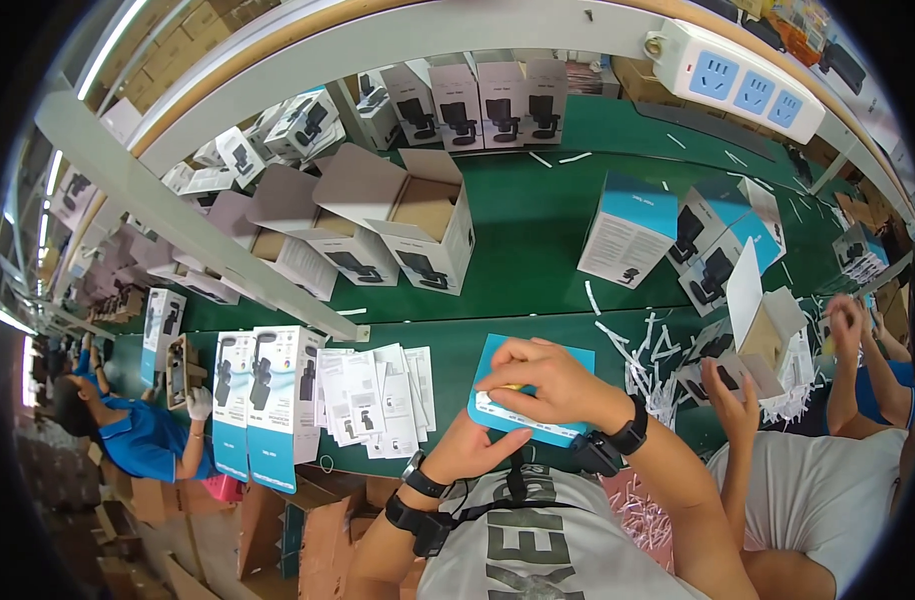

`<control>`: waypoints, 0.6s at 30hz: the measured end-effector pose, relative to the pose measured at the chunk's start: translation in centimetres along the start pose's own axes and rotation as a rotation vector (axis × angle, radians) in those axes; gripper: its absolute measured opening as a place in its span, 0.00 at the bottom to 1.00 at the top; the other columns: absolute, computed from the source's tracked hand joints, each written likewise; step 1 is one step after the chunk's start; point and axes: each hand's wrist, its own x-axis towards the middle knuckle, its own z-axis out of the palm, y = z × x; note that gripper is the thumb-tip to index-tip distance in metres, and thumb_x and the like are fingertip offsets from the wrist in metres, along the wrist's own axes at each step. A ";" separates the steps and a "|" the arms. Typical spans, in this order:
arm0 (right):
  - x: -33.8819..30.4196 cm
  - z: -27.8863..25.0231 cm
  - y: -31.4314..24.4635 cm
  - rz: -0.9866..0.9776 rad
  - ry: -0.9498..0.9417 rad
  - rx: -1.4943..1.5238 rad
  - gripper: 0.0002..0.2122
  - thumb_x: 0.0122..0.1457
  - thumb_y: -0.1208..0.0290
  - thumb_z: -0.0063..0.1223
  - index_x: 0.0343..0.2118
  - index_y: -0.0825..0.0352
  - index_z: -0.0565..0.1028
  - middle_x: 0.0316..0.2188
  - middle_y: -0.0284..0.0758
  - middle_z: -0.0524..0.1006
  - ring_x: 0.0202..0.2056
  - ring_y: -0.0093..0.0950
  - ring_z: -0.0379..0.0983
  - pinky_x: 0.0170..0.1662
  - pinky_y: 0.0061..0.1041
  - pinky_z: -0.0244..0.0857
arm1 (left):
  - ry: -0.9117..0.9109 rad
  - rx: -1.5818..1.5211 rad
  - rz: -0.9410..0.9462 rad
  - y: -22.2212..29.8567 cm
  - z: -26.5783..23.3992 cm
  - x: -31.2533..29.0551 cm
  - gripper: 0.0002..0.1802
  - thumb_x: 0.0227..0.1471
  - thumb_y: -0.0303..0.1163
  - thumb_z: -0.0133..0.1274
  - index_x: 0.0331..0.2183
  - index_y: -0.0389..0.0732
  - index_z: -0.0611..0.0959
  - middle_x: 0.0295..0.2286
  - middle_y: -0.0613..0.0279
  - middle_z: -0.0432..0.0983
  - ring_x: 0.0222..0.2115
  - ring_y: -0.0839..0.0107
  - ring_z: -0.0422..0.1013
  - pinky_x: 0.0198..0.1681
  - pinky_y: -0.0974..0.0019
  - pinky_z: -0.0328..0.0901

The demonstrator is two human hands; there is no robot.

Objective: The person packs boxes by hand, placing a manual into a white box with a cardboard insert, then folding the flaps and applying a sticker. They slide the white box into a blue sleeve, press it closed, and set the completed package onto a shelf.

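2 hands at a blue box, near table's front edge

Right hand (556, 388) palm-down over blue box (583, 358), fingers curled, pinching small yellow thing (515, 387). Left hand (470, 446) at box's near-left corner, thumb out; its grip I cannot tell, fingers hidden. Papers (376, 402) left, paper strips (656, 372) right; green table (456, 350) shows between papers and box, and beyond it.

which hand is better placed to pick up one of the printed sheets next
Probably the left hand: it is nearer the printed sheets, while the right hand lies across the blue carton, farther from them.
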 end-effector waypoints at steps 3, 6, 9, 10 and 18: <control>0.0 -0.4 -1.2 -0.003 -0.013 0.070 0.10 0.58 0.69 0.67 0.42 0.59 0.84 0.39 0.31 0.77 0.37 0.31 0.75 0.42 0.31 0.65 | 0.019 -0.047 -0.003 -0.1 -0.1 -0.1 0.29 0.58 0.29 0.64 0.59 0.39 0.75 0.55 0.58 0.73 0.57 0.66 0.68 0.61 0.60 0.63; -0.2 -0.9 -2.4 -0.016 0.000 0.127 0.10 0.56 0.69 0.68 0.41 0.62 0.83 0.38 0.33 0.76 0.36 0.32 0.75 0.40 0.29 0.66 | 0.025 -0.131 -0.018 0.2 0.0 0.2 0.28 0.57 0.33 0.65 0.58 0.39 0.77 0.56 0.55 0.72 0.57 0.61 0.69 0.62 0.58 0.63; -1.9 -1.0 -2.4 0.033 0.111 0.404 0.11 0.55 0.74 0.65 0.41 0.64 0.80 0.35 0.34 0.75 0.37 0.31 0.74 0.40 0.27 0.67 | 0.225 0.601 0.198 1.4 0.5 0.0 0.33 0.56 0.33 0.66 0.61 0.38 0.74 0.62 0.53 0.67 0.62 0.56 0.65 0.65 0.58 0.60; -3.3 -2.0 -2.7 0.066 0.317 0.446 0.11 0.54 0.75 0.66 0.41 0.65 0.78 0.35 0.34 0.76 0.37 0.30 0.75 0.40 0.26 0.67 | 0.221 0.596 0.202 1.7 0.6 -0.1 0.33 0.56 0.33 0.66 0.61 0.38 0.74 0.62 0.53 0.67 0.62 0.56 0.65 0.65 0.58 0.60; -17.1 -3.0 -3.6 0.617 0.522 -0.194 0.30 0.52 0.76 0.71 0.61 0.66 0.76 0.40 0.36 0.81 0.35 0.23 0.75 0.39 0.24 0.67 | 0.169 0.104 0.041 0.9 -2.5 -1.1 0.46 0.50 0.25 0.70 0.67 0.37 0.67 0.63 0.46 0.65 0.65 0.50 0.64 0.67 0.51 0.60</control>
